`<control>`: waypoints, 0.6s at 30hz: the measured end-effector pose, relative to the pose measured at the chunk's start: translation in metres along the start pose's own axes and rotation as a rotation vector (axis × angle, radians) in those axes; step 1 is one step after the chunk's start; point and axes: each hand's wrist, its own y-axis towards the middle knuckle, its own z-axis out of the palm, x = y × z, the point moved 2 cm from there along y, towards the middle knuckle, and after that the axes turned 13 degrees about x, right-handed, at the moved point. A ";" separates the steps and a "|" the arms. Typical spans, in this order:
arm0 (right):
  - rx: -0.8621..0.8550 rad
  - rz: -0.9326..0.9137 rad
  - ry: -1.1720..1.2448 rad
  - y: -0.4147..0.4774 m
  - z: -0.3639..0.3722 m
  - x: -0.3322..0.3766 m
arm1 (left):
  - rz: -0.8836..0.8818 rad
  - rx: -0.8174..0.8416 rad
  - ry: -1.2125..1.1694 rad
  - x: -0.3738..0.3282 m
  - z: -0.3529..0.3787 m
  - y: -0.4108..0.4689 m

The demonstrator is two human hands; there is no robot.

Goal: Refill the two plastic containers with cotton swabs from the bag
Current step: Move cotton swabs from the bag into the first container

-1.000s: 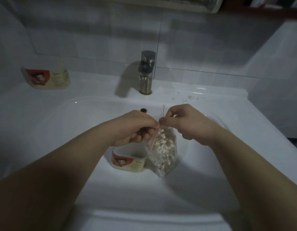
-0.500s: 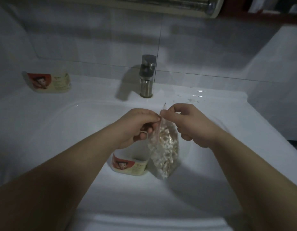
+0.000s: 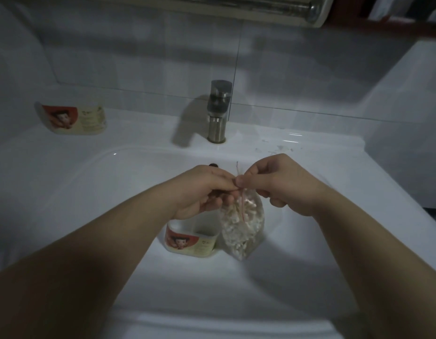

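A clear plastic bag [image 3: 241, 226] full of white cotton swabs hangs over the sink basin. My left hand [image 3: 207, 192] and my right hand [image 3: 278, 182] both pinch its top edge, where a pink zip strip shows; their fingertips meet there. Under my left hand, inside the basin, stands a white plastic container [image 3: 191, 242] with a red and cream label, its top open. A second container [image 3: 71, 118] with the same label lies on the counter at the far left, against the wall.
The white sink basin [image 3: 90, 187] fills the middle of the view. A steel tap [image 3: 218, 111] rises behind it, with the dark overflow hole [image 3: 213, 165] just below. Tiled walls close the back and the right side. Small scraps lie on the counter [image 3: 280, 148] right of the tap.
Both hands stay pinched on the bag's top. The bag has shifted slightly and its pink strip now hangs down between the hands.
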 end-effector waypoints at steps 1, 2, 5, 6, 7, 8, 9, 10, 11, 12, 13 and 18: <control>0.006 0.009 0.010 0.000 0.000 0.000 | 0.000 0.004 0.011 0.000 0.000 0.000; 0.012 0.018 0.028 0.000 0.000 0.000 | 0.003 0.007 0.027 0.000 0.001 -0.001; 0.013 0.043 0.058 0.002 0.000 -0.002 | 0.004 0.010 0.064 -0.001 0.003 -0.001; 0.011 0.052 0.055 0.002 0.001 -0.002 | 0.001 0.006 0.070 -0.001 0.003 -0.001; 0.007 0.060 0.057 0.003 0.002 -0.003 | -0.004 0.000 0.073 -0.001 0.003 -0.001; 0.004 0.066 0.061 0.005 0.003 -0.004 | -0.007 -0.006 0.074 -0.001 0.003 0.000; -0.002 0.068 0.066 0.006 0.005 -0.005 | -0.009 -0.010 0.071 -0.001 0.004 0.001; -0.007 0.067 0.068 0.007 0.006 -0.005 | -0.013 -0.013 0.066 -0.001 0.004 0.002; -0.014 0.063 0.065 0.007 0.007 -0.005 | -0.020 -0.015 0.060 0.000 0.005 0.002; -0.022 0.056 0.058 0.008 0.008 -0.005 | -0.029 -0.018 0.053 0.000 0.005 0.003; -0.030 0.048 0.051 0.009 0.008 -0.005 | -0.040 -0.021 0.049 0.001 0.005 0.003; -0.064 0.037 0.061 0.011 0.010 -0.006 | -0.078 -0.046 -0.032 0.002 0.002 0.003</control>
